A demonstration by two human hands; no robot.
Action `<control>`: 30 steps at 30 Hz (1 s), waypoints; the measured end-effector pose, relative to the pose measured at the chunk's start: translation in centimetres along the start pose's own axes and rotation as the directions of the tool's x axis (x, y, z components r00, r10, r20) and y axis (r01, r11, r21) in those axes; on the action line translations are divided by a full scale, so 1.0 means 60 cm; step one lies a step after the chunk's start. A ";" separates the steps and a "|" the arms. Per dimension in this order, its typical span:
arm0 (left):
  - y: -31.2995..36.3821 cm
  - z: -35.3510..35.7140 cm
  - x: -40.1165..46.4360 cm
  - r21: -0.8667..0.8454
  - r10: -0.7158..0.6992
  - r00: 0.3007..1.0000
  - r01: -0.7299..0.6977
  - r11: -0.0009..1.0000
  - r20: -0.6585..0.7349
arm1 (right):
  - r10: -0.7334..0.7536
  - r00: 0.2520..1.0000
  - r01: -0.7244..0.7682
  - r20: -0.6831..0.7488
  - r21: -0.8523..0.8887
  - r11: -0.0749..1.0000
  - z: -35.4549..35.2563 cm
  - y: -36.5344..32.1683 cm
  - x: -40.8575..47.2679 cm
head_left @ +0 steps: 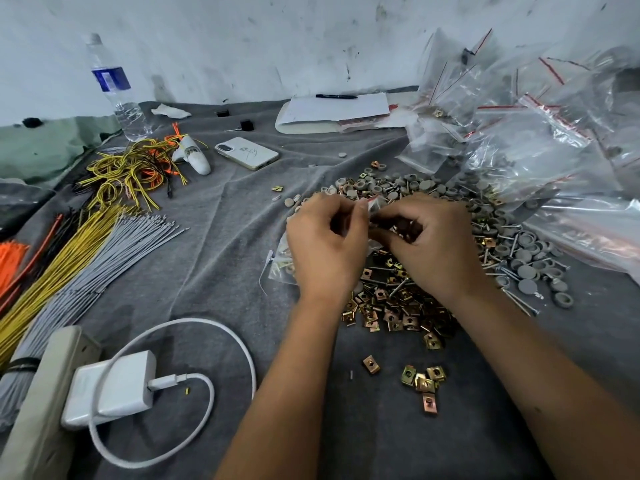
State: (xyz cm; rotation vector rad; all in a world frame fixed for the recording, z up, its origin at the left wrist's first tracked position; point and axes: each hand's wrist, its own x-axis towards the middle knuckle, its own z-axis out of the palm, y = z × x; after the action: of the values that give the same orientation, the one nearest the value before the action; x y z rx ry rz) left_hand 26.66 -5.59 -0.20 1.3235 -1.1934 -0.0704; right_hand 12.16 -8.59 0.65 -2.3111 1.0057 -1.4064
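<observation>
My left hand (323, 242) and my right hand (433, 244) meet above a heap of small hardware on a grey cloth (221, 244). Both pinch a small clear zip bag (372, 206) with a red strip at its top edge, which holds a few parts. Beneath them lie brass-coloured clip nuts (391, 306), screws (519, 301) and grey round caps (530, 268). Another small filled bag (280, 268) lies under my left wrist. What the fingers hold inside the bag is hidden.
A pile of clear zip bags (540, 133) fills the right. Bundles of yellow, grey and orange wires (86, 251) lie at left, with a white charger and cable (117, 386), a phone (246, 153), a water bottle (116, 88) and a notepad with pen (336, 107).
</observation>
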 end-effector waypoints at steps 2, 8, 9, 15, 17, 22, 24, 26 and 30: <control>-0.003 0.000 0.001 -0.032 -0.017 1.000 0.018 0.999 0.008 | 0.008 0.998 -0.005 -0.063 0.040 0.999 -0.001 0.002 0.000; 0.012 -0.013 0.010 -0.171 -0.134 0.980 0.159 0.972 0.150 | 0.150 0.930 -0.103 -0.335 0.152 0.983 -0.010 0.008 0.005; 0.019 -0.018 0.013 -0.203 -0.145 0.966 0.190 0.961 0.215 | 0.198 0.926 -0.132 -0.321 0.214 0.968 -0.011 0.010 0.006; 0.071 -0.050 0.064 -0.616 -0.210 0.757 0.633 0.468 0.619 | 0.337 0.875 -0.484 0.347 0.631 0.607 -0.022 0.026 0.017; 0.074 -0.049 0.085 -0.585 -0.234 0.728 0.666 0.462 0.645 | 0.188 0.812 -0.574 0.553 0.696 0.431 -0.028 0.027 0.018; 0.037 -0.023 0.075 -0.427 -0.458 0.579 0.812 0.398 0.674 | 0.289 0.762 -0.641 0.579 0.616 0.457 -0.036 0.030 0.012; 0.015 -0.015 0.061 -0.478 -0.547 0.564 0.823 0.308 0.618 | 0.417 0.748 -0.664 0.516 0.587 0.463 -0.033 0.034 0.012; 0.003 -0.008 0.052 -0.513 -0.578 0.592 0.797 0.318 0.561 | 0.482 0.749 -0.658 0.454 0.596 0.461 -0.031 0.035 0.013; -0.004 0.004 0.039 -0.432 -0.518 0.715 0.698 0.571 0.470 | 0.555 0.766 -0.617 0.324 0.614 0.492 -0.029 0.032 0.015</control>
State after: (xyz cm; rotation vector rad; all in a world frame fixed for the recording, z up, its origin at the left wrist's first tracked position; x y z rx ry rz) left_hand 27.71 -7.35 1.01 1.1173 -0.7697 -1.1173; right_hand 10.11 -10.38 1.12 -1.2612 0.8929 -1.0960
